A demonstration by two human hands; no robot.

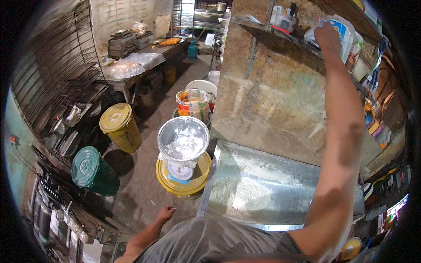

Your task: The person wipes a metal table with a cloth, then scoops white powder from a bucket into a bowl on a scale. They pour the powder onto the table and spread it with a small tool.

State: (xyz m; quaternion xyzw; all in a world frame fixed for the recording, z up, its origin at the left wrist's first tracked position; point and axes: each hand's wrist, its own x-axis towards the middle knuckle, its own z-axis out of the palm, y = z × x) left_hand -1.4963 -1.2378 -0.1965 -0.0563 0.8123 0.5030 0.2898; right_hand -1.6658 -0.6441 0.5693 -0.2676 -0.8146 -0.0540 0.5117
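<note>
My right arm stretches up to a wall shelf (280, 37), where my right hand (327, 39) is closed at a clear plastic bag (312, 36). Its fingertips are partly hidden. Right beside that hand stands a white and blue package (344, 33). Low by my left side, my left hand (165, 214) has its fingers curled together. A small pale spot shows at the fingertips, too small to name. In front of me, a metal bowl (183, 139) with white powder in it sits on a dial scale (179, 170), which rests on a yellow lidded drum (199, 186).
A metal worktop (263, 179) dusted with white powder is at my right. To the left are a yellow bin (120, 127) and a green bin (94, 171), both lidded. Behind the bowl stands a lined bucket (193, 105). Wire racks (57, 57) line the left wall.
</note>
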